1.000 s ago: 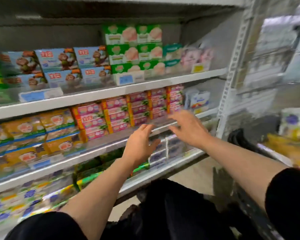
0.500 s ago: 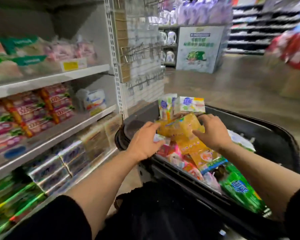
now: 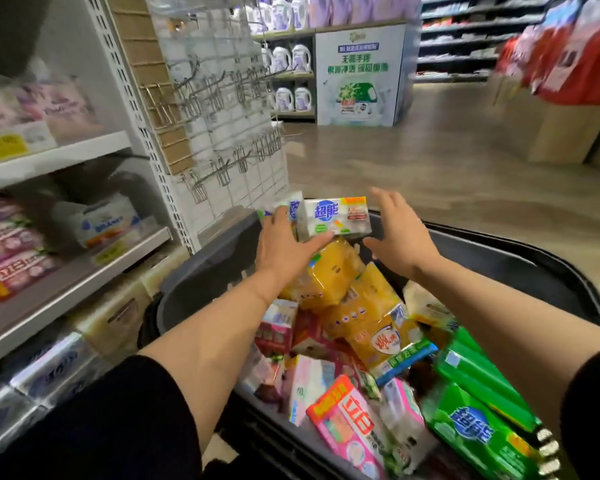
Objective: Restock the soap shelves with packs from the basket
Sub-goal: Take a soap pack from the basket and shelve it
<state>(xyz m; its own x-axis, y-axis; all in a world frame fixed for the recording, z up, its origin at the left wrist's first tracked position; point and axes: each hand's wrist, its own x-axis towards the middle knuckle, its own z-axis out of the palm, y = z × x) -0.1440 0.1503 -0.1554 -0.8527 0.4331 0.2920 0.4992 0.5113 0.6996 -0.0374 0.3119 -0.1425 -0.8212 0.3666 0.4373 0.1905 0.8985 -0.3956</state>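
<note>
Soap shelves (image 3: 84, 268) at left. Left hand (image 3: 284, 251) grips white soap pack (image 3: 335, 218) atop basket (image 3: 520, 258) pile; right hand (image 3: 399, 237) spread, empty, just beside it. One-sided grip: pack may tip off, toppling yellow packs (image 3: 329, 278).

A pegboard panel (image 3: 219, 109) with bare metal hooks (image 3: 201, 98) stands upright. Beyond it, white detergent jugs (image 3: 288, 58) flank a green-lettered display sign (image 3: 359, 74); red goods (image 3: 568, 50) hang right.
</note>
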